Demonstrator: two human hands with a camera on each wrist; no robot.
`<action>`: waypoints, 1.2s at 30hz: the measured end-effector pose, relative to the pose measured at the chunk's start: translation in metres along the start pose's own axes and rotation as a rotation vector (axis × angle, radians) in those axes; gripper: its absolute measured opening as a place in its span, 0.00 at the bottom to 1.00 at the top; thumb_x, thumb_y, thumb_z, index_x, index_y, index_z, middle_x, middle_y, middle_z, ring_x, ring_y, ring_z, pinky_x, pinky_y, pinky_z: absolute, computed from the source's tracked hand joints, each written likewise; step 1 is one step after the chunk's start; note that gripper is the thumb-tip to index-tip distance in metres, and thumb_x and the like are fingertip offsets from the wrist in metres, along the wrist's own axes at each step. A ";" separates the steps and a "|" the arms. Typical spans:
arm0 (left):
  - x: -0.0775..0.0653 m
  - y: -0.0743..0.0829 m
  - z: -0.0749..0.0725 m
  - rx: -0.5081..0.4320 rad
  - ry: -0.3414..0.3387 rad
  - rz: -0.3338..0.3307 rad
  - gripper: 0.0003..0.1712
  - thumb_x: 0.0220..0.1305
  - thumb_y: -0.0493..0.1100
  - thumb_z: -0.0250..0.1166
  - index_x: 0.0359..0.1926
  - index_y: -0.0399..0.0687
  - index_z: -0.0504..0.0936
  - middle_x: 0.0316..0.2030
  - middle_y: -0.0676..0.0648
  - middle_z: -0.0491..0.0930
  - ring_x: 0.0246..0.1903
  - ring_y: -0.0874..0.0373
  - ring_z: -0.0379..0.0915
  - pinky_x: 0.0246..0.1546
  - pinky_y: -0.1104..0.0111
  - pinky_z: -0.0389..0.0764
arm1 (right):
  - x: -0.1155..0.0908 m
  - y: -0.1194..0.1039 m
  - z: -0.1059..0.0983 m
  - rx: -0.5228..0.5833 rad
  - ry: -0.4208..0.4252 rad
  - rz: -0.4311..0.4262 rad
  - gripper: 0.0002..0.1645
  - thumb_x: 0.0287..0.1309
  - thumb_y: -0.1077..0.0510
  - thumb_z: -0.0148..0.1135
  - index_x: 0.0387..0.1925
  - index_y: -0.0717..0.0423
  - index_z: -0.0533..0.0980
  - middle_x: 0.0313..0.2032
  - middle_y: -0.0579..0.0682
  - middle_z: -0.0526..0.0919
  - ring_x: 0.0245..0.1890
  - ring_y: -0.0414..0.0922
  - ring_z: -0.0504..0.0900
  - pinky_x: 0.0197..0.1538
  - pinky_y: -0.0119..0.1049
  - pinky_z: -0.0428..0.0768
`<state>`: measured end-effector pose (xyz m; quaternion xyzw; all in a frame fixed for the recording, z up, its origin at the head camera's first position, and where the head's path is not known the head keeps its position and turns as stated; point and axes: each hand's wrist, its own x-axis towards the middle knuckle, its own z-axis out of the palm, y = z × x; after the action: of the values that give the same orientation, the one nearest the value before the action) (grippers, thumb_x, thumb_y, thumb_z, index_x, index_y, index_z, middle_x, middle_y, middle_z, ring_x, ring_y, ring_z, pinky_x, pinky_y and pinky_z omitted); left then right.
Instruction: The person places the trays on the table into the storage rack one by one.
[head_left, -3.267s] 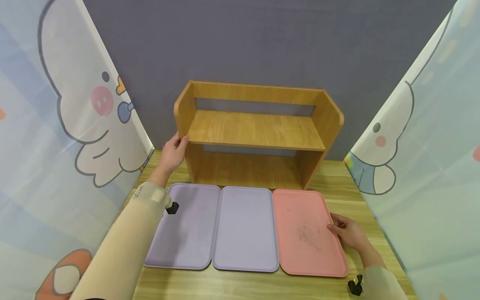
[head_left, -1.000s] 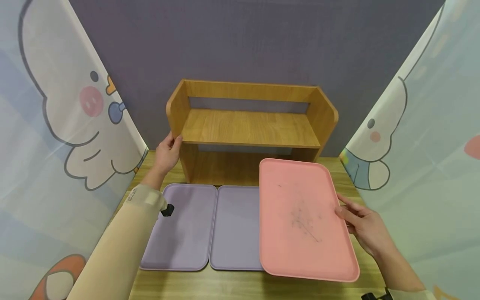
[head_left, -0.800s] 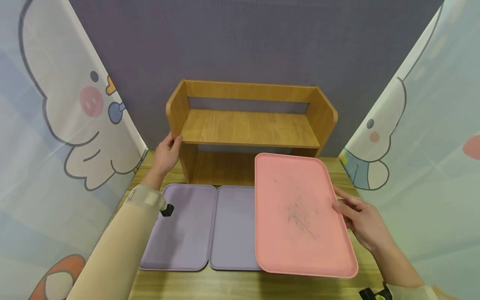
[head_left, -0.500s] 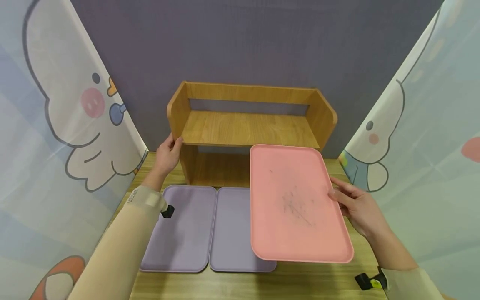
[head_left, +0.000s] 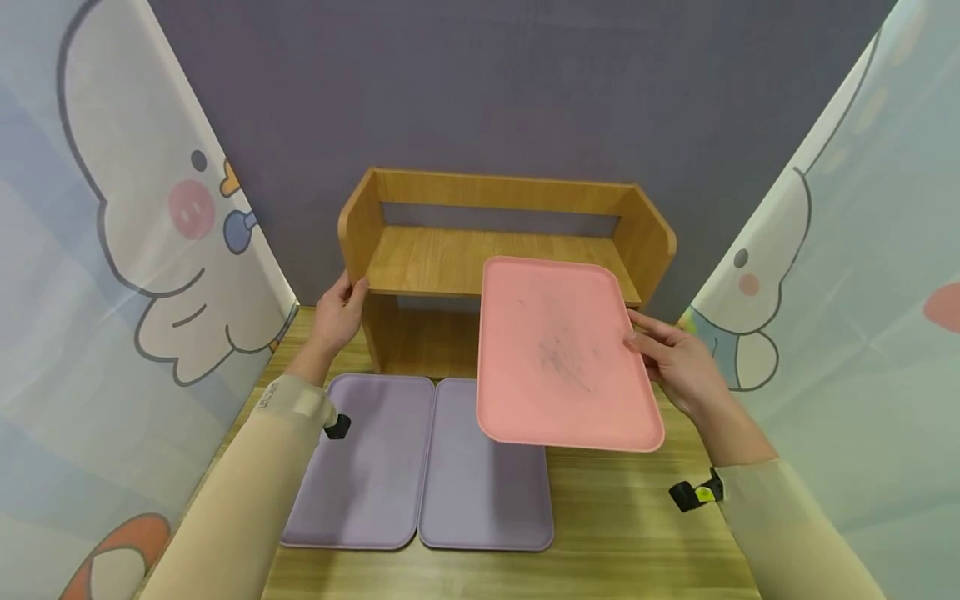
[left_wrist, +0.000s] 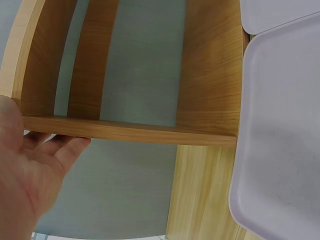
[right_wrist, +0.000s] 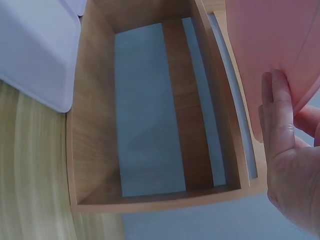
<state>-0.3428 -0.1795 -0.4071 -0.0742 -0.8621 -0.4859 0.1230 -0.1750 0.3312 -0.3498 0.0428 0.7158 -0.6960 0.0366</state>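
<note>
- A person's right hand (head_left: pixel 681 365) grasps the right edge of a pink tray (head_left: pixel 570 367), thumb on the upper face and fingers beneath it.
- The pink tray is held above the desk (head_left: pixel 622 537) and, in the head view, overlaps the right half of a two-level wooden shelf (head_left: pixel 450 254); whether the two touch cannot be told.
- Dark gray scuffs mark the middle of the pink tray's upper face.
- At the other end, the left hand (head_left: pixel 337 315) grips the left side panel of the wooden shelf, thumb at the front edge and fingers against the outer face, as the left wrist view also shows.
- The wooden shelf stands upright on the desk, its lower level partly hidden behind the pink tray.
- On the desk before it, a left purple tray (head_left: pixel 367 467) and a right purple tray (head_left: pixel 483 496) lie flat, side by side, their long edges close together.
- The pink tray covers the far right corner of the right purple tray from the head camera's angle, and a shadow falls across that tray's surface.
- Both arms wear cream sleeves (head_left: pixel 240 492), with a small black device (head_left: pixel 684 497) visible at each wrist.
- A gray backdrop (head_left: pixel 510 83) rises behind the wooden shelf, flanked by a left curtain (head_left: pixel 150 267) and a right curtain (head_left: pixel 855 250) printed with pale cartoon animals.
</note>
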 end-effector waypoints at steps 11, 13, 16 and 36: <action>0.000 -0.002 0.001 0.005 -0.012 0.002 0.35 0.88 0.61 0.48 0.83 0.50 0.67 0.71 0.30 0.78 0.71 0.32 0.75 0.74 0.38 0.74 | 0.038 -0.011 0.017 -0.033 0.041 0.016 0.43 0.79 0.53 0.67 0.86 0.53 0.61 0.47 0.34 0.89 0.38 0.33 0.90 0.43 0.28 0.90; -0.001 -0.002 0.001 0.005 -0.011 0.000 0.34 0.88 0.61 0.48 0.83 0.50 0.68 0.71 0.30 0.79 0.71 0.32 0.75 0.74 0.38 0.74 | 0.045 -0.013 0.019 -0.027 0.047 0.014 0.42 0.79 0.55 0.66 0.86 0.54 0.61 0.45 0.33 0.90 0.36 0.33 0.90 0.41 0.27 0.89; -0.001 -0.002 0.000 0.004 -0.009 -0.004 0.34 0.88 0.61 0.48 0.83 0.49 0.68 0.71 0.30 0.79 0.71 0.33 0.75 0.75 0.38 0.74 | 0.055 -0.015 0.022 -0.030 0.064 0.009 0.41 0.79 0.55 0.66 0.85 0.54 0.62 0.41 0.34 0.91 0.32 0.33 0.89 0.36 0.26 0.88; -0.003 -0.001 -0.001 0.007 -0.023 -0.003 0.34 0.88 0.62 0.48 0.82 0.50 0.69 0.71 0.30 0.79 0.71 0.31 0.74 0.75 0.37 0.73 | 0.088 -0.024 0.034 -0.162 0.193 0.019 0.36 0.79 0.51 0.66 0.82 0.50 0.69 0.54 0.47 0.80 0.34 0.30 0.86 0.40 0.25 0.88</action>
<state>-0.3397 -0.1810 -0.4081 -0.0780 -0.8653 -0.4821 0.1127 -0.2658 0.2970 -0.3366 0.1134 0.7694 -0.6282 -0.0227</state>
